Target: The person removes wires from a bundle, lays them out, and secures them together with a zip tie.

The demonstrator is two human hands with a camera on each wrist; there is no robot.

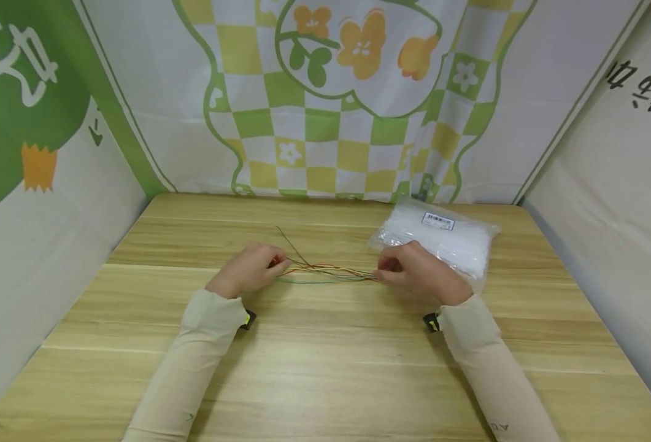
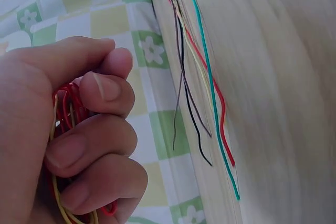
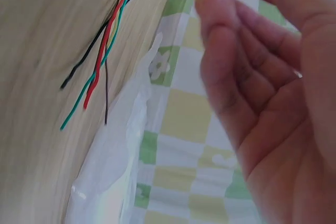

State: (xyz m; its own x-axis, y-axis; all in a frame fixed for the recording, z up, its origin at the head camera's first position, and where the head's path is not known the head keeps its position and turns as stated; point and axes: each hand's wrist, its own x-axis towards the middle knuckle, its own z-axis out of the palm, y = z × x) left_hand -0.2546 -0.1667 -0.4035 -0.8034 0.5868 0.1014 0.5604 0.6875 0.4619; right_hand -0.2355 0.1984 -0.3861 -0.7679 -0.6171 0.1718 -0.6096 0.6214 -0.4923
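Thin coloured wires (image 1: 333,268) in red, yellow, green, black and brown lie across the table between the two hands. My left hand (image 1: 250,270) is at their left end; in the left wrist view its curled fingers grip a looped bunch of red and yellow wires (image 2: 68,106) against the palm. Beside it, loose ends of a green wire (image 2: 210,87) and others fan out over the tabletop. At the opposite end is my right hand (image 1: 421,273), fingers loosely bent. The right wrist view shows its palm bare, with splayed wire ends (image 3: 100,61) apart from it.
A clear plastic bag (image 1: 405,224) of white contents, with a barcode label (image 1: 438,221), lies just behind my right hand. The wooden table (image 1: 325,362) meets a checkered flower-print cloth (image 1: 336,141) at the back, and printed panels flank both sides.
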